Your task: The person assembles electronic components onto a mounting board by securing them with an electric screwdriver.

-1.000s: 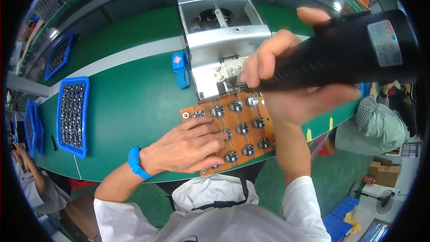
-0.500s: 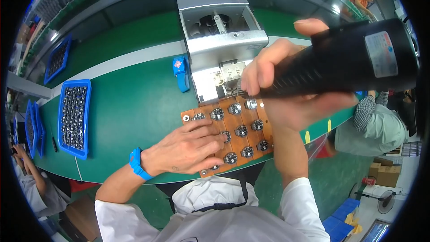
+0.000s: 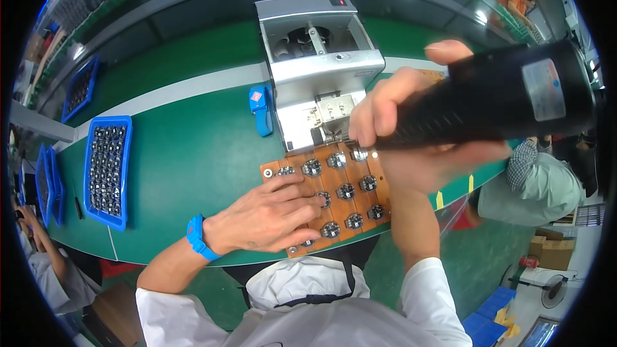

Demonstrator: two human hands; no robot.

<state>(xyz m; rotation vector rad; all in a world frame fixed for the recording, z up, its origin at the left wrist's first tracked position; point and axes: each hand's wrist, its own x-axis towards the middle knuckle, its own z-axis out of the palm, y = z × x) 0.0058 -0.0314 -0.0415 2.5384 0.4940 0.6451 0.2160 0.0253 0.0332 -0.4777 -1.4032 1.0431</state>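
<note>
A flat orange-brown board [image 3: 357, 171] of round dark parts [image 3: 345, 191] lies just in front of the boxy silver metal machine [image 3: 324, 67]. The left hand [image 3: 273, 215] rests there, fingers spread; the right hand [image 3: 418, 162], right of the machine's front, grips a black cylindrical tool [image 3: 488, 99].

Handheld tool [image 3: 482, 99], right: black, looks like plastic, mostly matt, blurred. Label [image 3: 544, 90] on it: pale, slight gloss, paper or film, can't tell. Board [image 3: 361, 200], near: smooth orange-brown sheet, low sheen, material unclear. Round pieces [image 3: 330, 229] on it: glossy, glinting. Machine [image 3: 324, 71], far: silver metal, satin housing, shinier plate at near end. Tabletop [image 3: 186, 160]: smooth green, soft sheen. Tray [image 3: 127, 160], left: glossy blue plastic, smooth rim. White sleeve [image 3: 437, 295], near right: matt cloth, creased. Boxes [image 3: 556, 252], right: matt brown cardboard.
</note>
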